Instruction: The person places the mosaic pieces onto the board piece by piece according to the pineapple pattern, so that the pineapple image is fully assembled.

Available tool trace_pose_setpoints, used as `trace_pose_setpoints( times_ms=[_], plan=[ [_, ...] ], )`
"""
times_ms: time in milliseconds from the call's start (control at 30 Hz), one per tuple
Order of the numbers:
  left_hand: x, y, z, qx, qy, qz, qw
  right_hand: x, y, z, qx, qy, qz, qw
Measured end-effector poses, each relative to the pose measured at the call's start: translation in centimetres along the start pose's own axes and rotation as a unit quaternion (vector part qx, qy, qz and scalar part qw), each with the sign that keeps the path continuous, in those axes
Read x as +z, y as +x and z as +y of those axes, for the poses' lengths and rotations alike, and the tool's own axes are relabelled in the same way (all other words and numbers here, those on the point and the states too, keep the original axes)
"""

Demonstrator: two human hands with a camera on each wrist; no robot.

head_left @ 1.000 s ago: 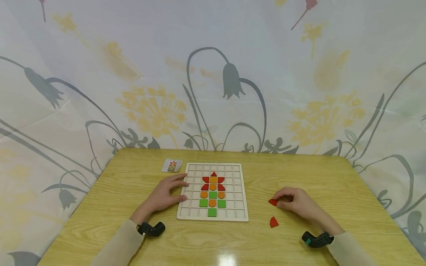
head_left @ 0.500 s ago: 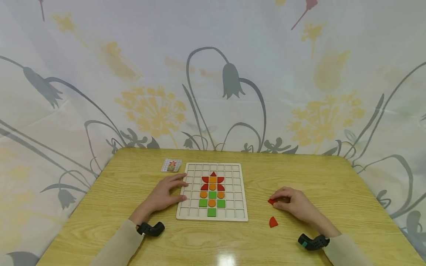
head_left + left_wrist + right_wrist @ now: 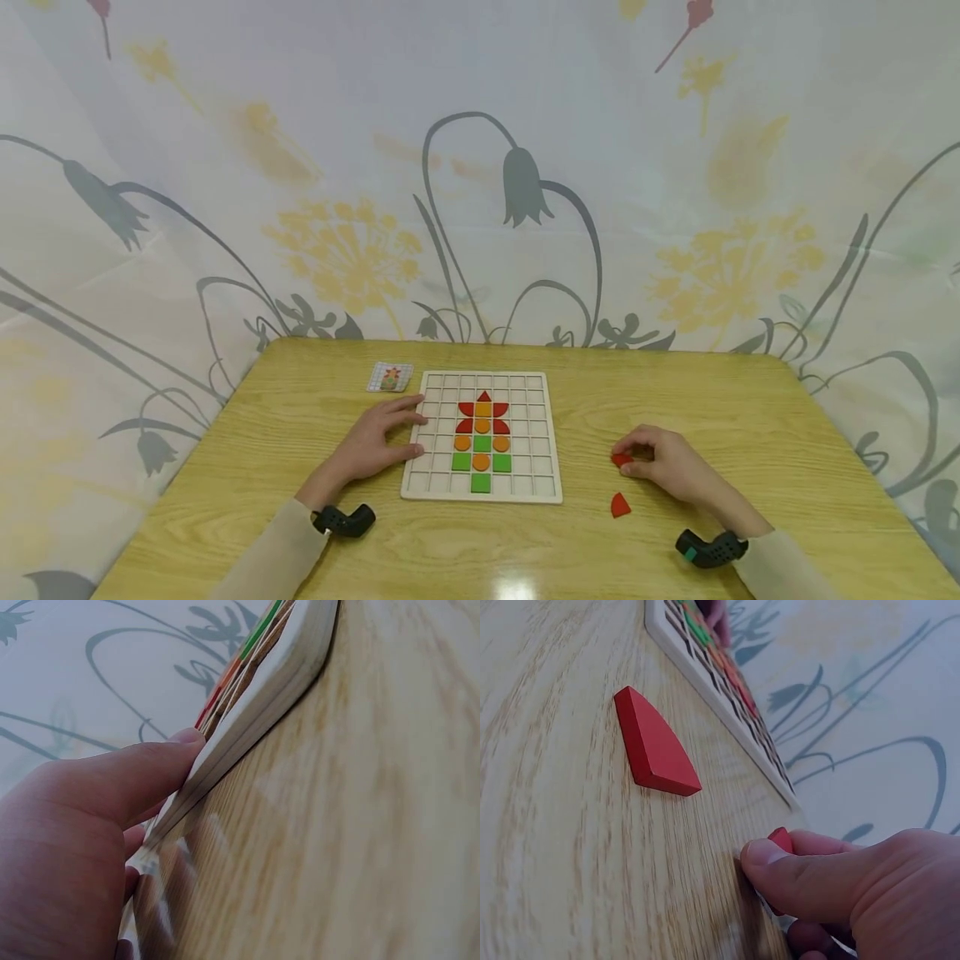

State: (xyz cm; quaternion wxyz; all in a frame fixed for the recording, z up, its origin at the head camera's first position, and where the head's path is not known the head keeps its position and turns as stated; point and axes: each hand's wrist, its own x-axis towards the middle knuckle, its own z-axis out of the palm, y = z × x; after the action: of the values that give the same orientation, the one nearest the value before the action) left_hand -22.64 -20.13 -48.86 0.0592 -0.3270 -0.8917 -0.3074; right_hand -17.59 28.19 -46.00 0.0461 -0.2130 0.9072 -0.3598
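Note:
Near the table's right side, my right hand (image 3: 667, 462) pinches a red quarter-circle piece (image 3: 782, 840) between thumb and fingers, low over the wood. A second red quarter-circle piece (image 3: 620, 505) lies flat on the table just in front of that hand. My left hand (image 3: 375, 437) rests with fingers spread and its fingertips on the left rim of a white grid board (image 3: 536, 492). In the left wrist view its thumb (image 3: 161, 761) touches the board's edge. Red, orange and green pieces fill cells in the board's middle columns, with a green square (image 3: 481, 483) lowest.
A small pattern card (image 3: 390, 377) lies behind my left hand, beside the board's far left corner. The wooden table (image 3: 450, 550) meets a flower-printed cloth backdrop (image 3: 480, 208) at its far edge. Black wrist cameras (image 3: 711, 550) sit on both wrists.
The head view has shifted slightly. My right hand keeps its pinch on the red piece, which has turned a little in the fingers. The left hand stays at the board's rim.

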Motion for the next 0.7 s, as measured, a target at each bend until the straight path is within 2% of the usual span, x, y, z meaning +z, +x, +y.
trace_pose_setpoints(
  times_ms=[400, 700],
  plan=[
    [0.0, 0.1, 0.2, -0.005, -0.002, -0.002, 1.0000, 0.0, 0.0, -0.4, -0.016, 0.007, 0.021, 0.9996],
    [-0.1, 0.0, 0.1, -0.012, -0.003, -0.003, 0.9999, 1.9, 1.5, -1.8, -0.028, 0.029, 0.019, 0.9990]
  ],
)
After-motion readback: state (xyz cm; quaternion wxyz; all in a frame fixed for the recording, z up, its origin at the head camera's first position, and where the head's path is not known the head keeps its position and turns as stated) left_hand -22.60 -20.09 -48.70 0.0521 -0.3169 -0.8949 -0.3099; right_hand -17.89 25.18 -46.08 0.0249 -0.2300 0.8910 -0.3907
